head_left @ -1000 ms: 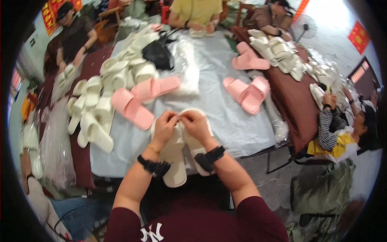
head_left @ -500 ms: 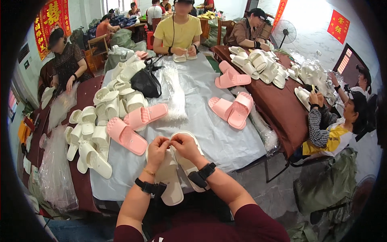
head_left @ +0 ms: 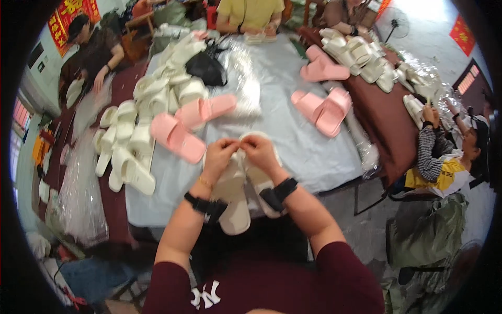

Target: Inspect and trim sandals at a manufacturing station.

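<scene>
A pair of off-white slippers [head_left: 235,213] lies at the near edge of the grey-covered table, toes pointing away from me. Over their straps, my left hand [head_left: 221,154] and my right hand [head_left: 260,152] meet with fingertips pinched together. Whatever is between the fingers is too small to make out. Just beyond my left hand, two pink slippers [head_left: 178,138] rest partly against a heap of white slippers [head_left: 137,140]. Another pink pair [head_left: 333,112] sits farther right, with more pink slippers [head_left: 322,65] behind it.
Clear plastic bags [head_left: 244,86] lie mid-table beside a black bag [head_left: 205,68]. More plastic [head_left: 82,193] hangs at the left. Co-workers sit around the table; one in a yellow shirt [head_left: 250,14] is opposite. White slippers [head_left: 361,55] cover the brown surface at right.
My view has tilted downward, so the table and slippers appear higher and slightly to the right. Both hands stay pinched together over the off-white pair.
</scene>
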Available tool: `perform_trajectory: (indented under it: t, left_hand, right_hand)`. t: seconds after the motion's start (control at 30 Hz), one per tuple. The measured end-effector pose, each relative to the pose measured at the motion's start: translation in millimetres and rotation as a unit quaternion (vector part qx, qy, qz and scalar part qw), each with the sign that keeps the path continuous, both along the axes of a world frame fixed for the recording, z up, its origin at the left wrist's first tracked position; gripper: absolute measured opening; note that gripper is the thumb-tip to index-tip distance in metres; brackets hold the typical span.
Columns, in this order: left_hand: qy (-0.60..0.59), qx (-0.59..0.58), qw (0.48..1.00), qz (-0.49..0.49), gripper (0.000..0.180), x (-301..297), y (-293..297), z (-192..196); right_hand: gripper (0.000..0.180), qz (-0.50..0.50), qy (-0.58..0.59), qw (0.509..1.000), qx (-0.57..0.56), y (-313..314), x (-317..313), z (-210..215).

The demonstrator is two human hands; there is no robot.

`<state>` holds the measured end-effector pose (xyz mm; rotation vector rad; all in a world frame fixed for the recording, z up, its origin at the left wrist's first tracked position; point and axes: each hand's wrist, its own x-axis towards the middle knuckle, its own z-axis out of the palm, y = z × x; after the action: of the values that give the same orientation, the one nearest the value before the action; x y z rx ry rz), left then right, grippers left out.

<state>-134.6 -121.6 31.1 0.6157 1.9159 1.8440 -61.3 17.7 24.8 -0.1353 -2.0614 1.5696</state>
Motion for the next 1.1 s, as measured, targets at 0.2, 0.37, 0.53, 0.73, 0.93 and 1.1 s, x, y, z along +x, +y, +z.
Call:
perform_trajectory:
  t: [0.2, 0.37, 0.53, 0.73, 0.93, 1.1]
  left_hand:
    - [-0.048, 0.12, 0.992, 0.0, 0.016, 5.5, 1.2, -22.4]
    - [-0.027, 0.093, 0.995, 0.019, 0.014, 15.8, -7.8, -14.2]
    - [0.008, 0.073, 0.997, 0.02, 0.016, 12.6, -4.6, -14.8]
    - [0.017, 0.07, 0.997, 0.017, 0.016, 7.2, -1.4, -17.2]
    - [0.013, 0.069, 0.997, 0.044, 0.013, 8.8, -2.1, -15.5]
    - [0.015, 0.083, 0.996, 0.038, 0.011, 9.4, -5.1, -25.3]
  right_hand:
    - [0.012, -0.002, -0.04, 0.999, -0.031, -1.5, 2.3, -8.4]
    - [0.009, 0.037, -0.044, 0.993, -0.1, -7.8, 6.9, -8.3]
    - [0.01, 0.036, -0.048, 0.995, -0.084, -3.9, 3.6, -9.4]
    - [0.011, 0.041, -0.058, 0.992, -0.107, -1.8, -0.5, -5.9]
    - [0.012, 0.032, -0.059, 0.992, -0.105, -5.5, 4.1, 1.8]
    - [0.01, 0.049, -0.032, 0.995, -0.077, -7.3, 4.3, -8.1]
